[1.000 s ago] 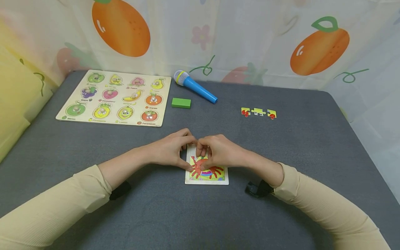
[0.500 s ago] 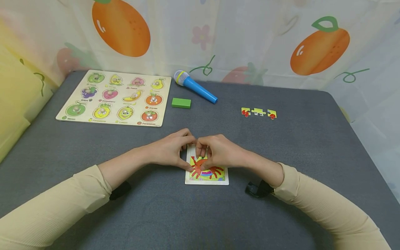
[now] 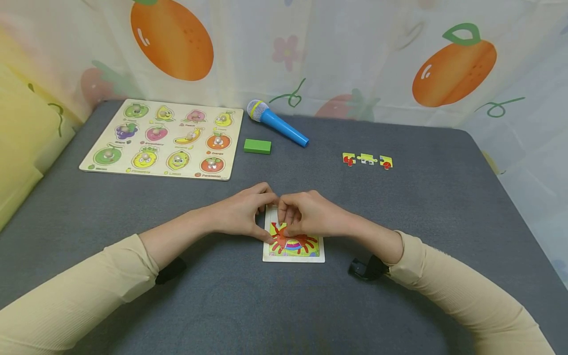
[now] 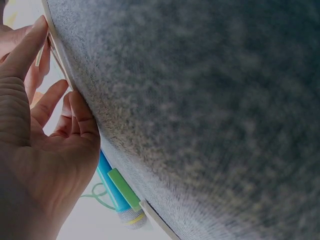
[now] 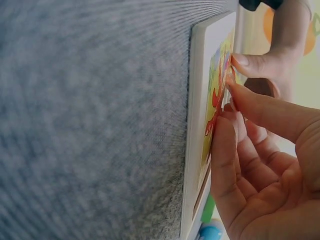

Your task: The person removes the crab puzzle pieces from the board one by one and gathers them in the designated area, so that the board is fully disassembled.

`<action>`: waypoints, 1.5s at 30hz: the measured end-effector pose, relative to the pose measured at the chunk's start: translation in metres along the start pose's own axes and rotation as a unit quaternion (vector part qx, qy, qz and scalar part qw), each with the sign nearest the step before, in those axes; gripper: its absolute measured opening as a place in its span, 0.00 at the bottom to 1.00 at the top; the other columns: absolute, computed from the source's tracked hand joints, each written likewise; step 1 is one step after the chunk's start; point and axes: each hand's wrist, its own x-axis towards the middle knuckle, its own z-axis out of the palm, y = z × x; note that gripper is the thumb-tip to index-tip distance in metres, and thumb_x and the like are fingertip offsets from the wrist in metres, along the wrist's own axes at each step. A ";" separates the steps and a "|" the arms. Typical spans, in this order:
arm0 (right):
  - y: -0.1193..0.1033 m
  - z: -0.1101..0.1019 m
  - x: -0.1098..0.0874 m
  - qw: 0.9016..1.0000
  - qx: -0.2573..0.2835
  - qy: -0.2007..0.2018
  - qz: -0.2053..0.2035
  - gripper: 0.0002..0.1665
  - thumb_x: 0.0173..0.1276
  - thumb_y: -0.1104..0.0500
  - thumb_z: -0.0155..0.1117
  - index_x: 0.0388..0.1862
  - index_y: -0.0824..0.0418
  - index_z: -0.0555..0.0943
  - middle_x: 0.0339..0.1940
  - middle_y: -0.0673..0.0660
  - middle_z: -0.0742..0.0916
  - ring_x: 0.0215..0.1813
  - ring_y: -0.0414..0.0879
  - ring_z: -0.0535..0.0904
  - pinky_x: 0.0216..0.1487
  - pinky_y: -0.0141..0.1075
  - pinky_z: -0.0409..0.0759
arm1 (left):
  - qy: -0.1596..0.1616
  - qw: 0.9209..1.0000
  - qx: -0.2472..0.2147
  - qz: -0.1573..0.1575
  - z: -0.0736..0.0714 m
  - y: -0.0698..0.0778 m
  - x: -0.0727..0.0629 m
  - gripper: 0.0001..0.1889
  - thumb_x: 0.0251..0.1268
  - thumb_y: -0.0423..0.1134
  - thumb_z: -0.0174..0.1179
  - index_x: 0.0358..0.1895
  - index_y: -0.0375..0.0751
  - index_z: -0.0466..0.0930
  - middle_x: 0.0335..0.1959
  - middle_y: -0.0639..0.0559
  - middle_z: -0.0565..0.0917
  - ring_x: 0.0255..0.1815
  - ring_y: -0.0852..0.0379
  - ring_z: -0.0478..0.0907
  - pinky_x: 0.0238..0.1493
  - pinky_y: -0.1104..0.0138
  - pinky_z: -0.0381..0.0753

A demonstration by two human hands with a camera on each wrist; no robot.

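A small crab jigsaw puzzle in a white-framed tray (image 3: 294,259) lies on the grey table. My left hand (image 3: 237,211) steadies its left side, with the thumb pressed on the picture and the fingers bent at the upper left corner. Over the upper part of the picture, my right hand (image 3: 321,214) pinches a small puzzle piece (image 4: 38,57) between thumb and fingertips. Seen from the right wrist, the crab picture (image 5: 216,102) lies close under those fingertips. The right hand hides much of the tray's upper part in the head view.
Three loose puzzle pieces (image 3: 367,159) lie in a row at the back right. A green block (image 3: 257,146) and a blue toy microphone (image 3: 284,127) lie behind the hands. The fruit knob board (image 3: 161,140) takes up the back left. A fruit-print curtain (image 3: 337,59) hangs behind.
The right thumb has moved slightly up toward its fingertips, showing more of the crab below it. The left hand and the tray have stayed in place.
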 end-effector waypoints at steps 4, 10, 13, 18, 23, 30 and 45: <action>0.000 -0.001 0.000 1.000 0.015 -0.002 0.001 0.07 0.62 0.62 0.71 0.37 0.57 0.80 0.28 0.51 0.85 0.30 0.37 0.78 0.33 0.29 0.77 | 0.000 1.000 0.002 0.000 0.000 0.000 0.000 0.32 0.42 0.49 0.79 0.54 0.47 0.79 0.43 0.52 0.71 0.40 0.59 0.69 0.42 0.68 0.72; 0.002 -0.001 0.000 0.999 0.036 -0.010 0.006 0.04 0.65 0.63 0.66 0.37 0.58 0.80 0.29 0.52 0.86 0.31 0.37 0.79 0.35 0.30 0.78 | -0.003 1.000 0.001 -0.001 0.000 0.000 0.000 0.33 0.42 0.49 0.79 0.55 0.47 0.78 0.43 0.52 0.71 0.40 0.59 0.69 0.42 0.68 0.72; 0.003 -0.001 0.000 0.999 0.046 -0.014 0.006 0.03 0.66 0.64 0.65 0.38 0.58 0.80 0.30 0.52 0.86 0.32 0.38 0.79 0.35 0.30 0.78 | -0.003 1.000 0.002 -0.002 -0.001 0.000 0.000 0.33 0.43 0.50 0.79 0.55 0.47 0.78 0.43 0.52 0.71 0.40 0.58 0.69 0.42 0.68 0.72; 0.003 -0.001 0.001 0.998 0.053 -0.018 0.010 0.03 0.67 0.64 0.64 0.38 0.58 0.80 0.31 0.52 0.86 0.33 0.38 0.79 0.37 0.31 0.78 | -0.003 1.000 0.004 -0.001 -0.001 0.000 -0.001 0.33 0.43 0.50 0.79 0.56 0.46 0.78 0.43 0.52 0.71 0.41 0.58 0.69 0.42 0.68 0.71; 0.002 -0.002 0.000 0.998 0.053 -0.019 0.025 0.03 0.67 0.63 0.65 0.39 0.57 0.81 0.31 0.52 0.86 0.34 0.38 0.79 0.37 0.31 0.78 | -0.003 1.000 0.007 -0.001 0.000 0.000 0.000 0.35 0.43 0.50 0.79 0.58 0.46 0.78 0.44 0.52 0.71 0.41 0.58 0.69 0.42 0.68 0.71; -0.001 -0.003 -0.001 0.997 0.058 -0.018 0.037 0.03 0.65 0.62 0.65 0.38 0.57 0.81 0.30 0.51 0.87 0.33 0.37 0.79 0.36 0.30 0.78 | 0.002 1.000 0.011 0.007 0.000 0.000 -0.001 0.35 0.43 0.49 0.79 0.58 0.45 0.78 0.43 0.52 0.72 0.41 0.58 0.69 0.42 0.68 0.71; 0.001 -0.002 -0.001 0.998 0.045 -0.027 0.034 0.02 0.66 0.61 0.64 0.35 0.56 0.84 0.29 0.50 0.87 0.31 0.37 0.79 0.34 0.30 0.76 | 0.001 1.000 0.017 0.014 -0.001 0.001 -0.001 0.34 0.44 0.50 0.79 0.58 0.46 0.78 0.45 0.51 0.73 0.42 0.58 0.69 0.42 0.68 0.71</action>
